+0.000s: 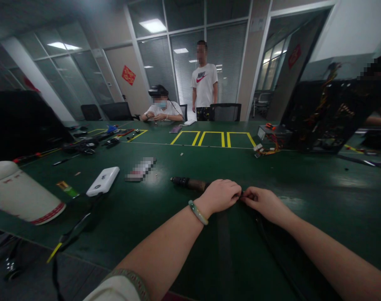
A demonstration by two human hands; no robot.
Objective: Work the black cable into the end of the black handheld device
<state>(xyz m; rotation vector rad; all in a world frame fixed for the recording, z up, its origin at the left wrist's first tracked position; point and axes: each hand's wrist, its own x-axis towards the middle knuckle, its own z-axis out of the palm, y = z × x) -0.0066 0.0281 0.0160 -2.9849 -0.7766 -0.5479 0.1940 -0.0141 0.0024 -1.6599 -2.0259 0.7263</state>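
A dark cylindrical tool [195, 184] with a brownish barrel and narrow metal tip lies over the green table, its tip pointing left. My left hand [220, 194], a bangle at its wrist, is closed round the tool's rear part, which it hides. Close to its right, my right hand [264, 202] pinches a small dark piece that seems to be the end of a black cable [272, 244]. The fingertips of both hands almost meet, so the joint between tool and cable is hard to see. The cable runs down toward the table's near edge.
To the left are a white power bank [103, 181] with a cable, a blurred-out phone-like object [141, 169] and a cream cylindrical container [21, 192]. An open computer case [322, 113] stands right, beside a power supply [273, 136]. Two people are across the green table [165, 234].
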